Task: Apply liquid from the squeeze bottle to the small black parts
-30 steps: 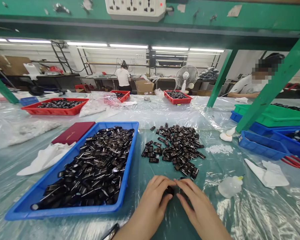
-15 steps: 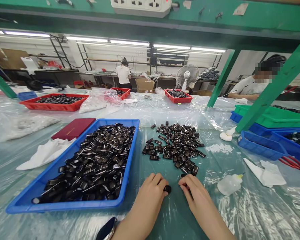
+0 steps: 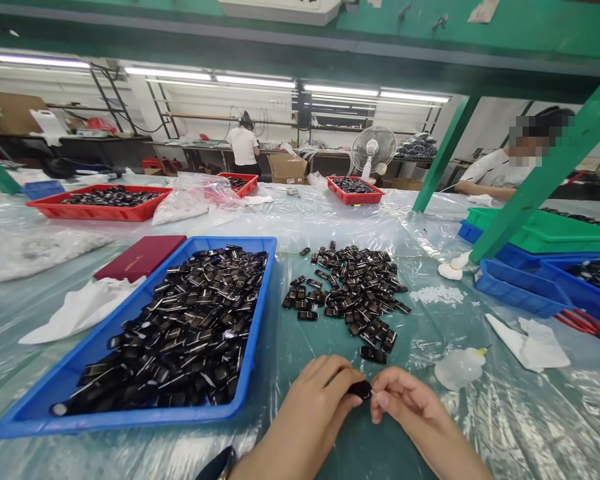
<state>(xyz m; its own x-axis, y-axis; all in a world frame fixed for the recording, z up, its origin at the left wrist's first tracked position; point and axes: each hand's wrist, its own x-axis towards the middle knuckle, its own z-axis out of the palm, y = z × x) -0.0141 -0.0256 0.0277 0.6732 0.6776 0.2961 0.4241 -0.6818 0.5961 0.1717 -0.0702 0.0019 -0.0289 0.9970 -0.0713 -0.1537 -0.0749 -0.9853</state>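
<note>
My left hand (image 3: 320, 399) is closed round a small glossy black plastic part (image 3: 361, 389), whose right end sticks out between thumb and fingers. At that end, thumb and fingertips of my right hand (image 3: 409, 403) pinch together; whatever they hold is too small to make out. Just beyond my hands a single black part (image 3: 373, 354) lies on the sheeted table, beside a loose pile of similar black parts (image 3: 363, 280). Left of my hands stands a blue tray (image 3: 260, 320) heaped with the same parts. To the right is a scatter of tiny white pieces (image 3: 439, 295).
A translucent squeeze bottle (image 3: 460, 369), a white cloth (image 3: 530, 343) and red-handled pliers (image 3: 580, 321) lie at right. A dark red box (image 3: 140, 258) sits behind the blue tray. A green post (image 3: 545, 173) slants down at right. Two people work farther back.
My left hand has moved right with its black part, and my right hand now meets it there. The single part formerly under my right fingers is uncovered. The view has shifted slightly.
</note>
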